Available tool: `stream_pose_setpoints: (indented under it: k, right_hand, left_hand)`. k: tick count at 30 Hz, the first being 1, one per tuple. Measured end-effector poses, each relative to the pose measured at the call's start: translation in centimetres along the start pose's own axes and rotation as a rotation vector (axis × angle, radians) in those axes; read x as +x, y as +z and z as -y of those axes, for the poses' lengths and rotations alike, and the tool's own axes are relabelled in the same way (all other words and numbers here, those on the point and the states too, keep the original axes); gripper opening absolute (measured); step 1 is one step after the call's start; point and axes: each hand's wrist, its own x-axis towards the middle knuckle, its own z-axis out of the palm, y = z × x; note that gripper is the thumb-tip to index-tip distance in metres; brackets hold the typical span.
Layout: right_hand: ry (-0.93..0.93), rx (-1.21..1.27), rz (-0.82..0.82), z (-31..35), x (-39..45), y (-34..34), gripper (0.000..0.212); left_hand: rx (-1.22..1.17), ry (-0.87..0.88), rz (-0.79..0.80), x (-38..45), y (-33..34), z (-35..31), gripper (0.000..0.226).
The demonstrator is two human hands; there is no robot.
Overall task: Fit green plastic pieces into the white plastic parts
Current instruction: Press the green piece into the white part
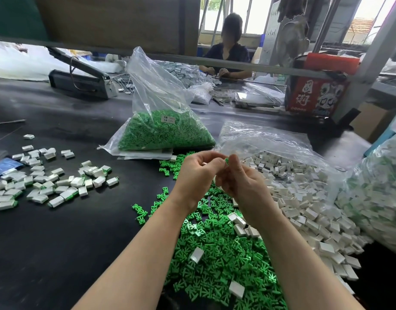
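Overhead, green piece (pixel 226 160) (tiny) between right fingertips (pixel 234 161)

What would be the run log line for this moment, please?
left hand: holds white part | right hand: pinches green piece | stage: fitting

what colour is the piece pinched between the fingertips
Green; the small piece shows between the left hand and right hand, head view.
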Motion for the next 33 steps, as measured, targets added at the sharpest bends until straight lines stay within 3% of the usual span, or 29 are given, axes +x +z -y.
stream_pose_setpoints:
  k: [4,9,13,16,19,26,33]
  right_hand:
    - [-0.031,-0.036,0.031,-0.1,-0.1,0.2,0.040]
    - [0.008,-0.071,0.036,-0.3,-0.1,0.3,0.047]
    - [0.045,-0.084,0.041,-0.6,-0.1,0.5,0.059]
    - [0.029,-0.087,0.050,-0.6,-0.1,0.4,0.059]
    - [0.025,-0.018,0.060,-0.7,-0.2,0.6,0.055]
    - [0.049,0.089,0.016,-1.1,-0.2,0.7,0.041]
    - [0.028,0.111,0.002,-1.2,-0.1,0.8,0.054]
  left_hand:
    - [-0.033,-0.026,-0.052,0.1,0.4,0.1,0.012]
    - [-0.088,-0.067,-0.052,0.2,0.4,0.2,0.011]
    - [-0.095,-0.113,-0.057,0.1,0.4,0.4,0.035]
    - [-0.103,-0.132,-0.059,0.1,0.3,0.4,0.011]
    - [-0.153,-0.172,-0.066,0.0,0.8,0.5,0.008]
    - [-0.344,-0.207,-0.075,-0.7,2.0,0.7,0.044]
    - [-0.408,-0.234,-0.112,-0.7,2.6,0.9,0.026]
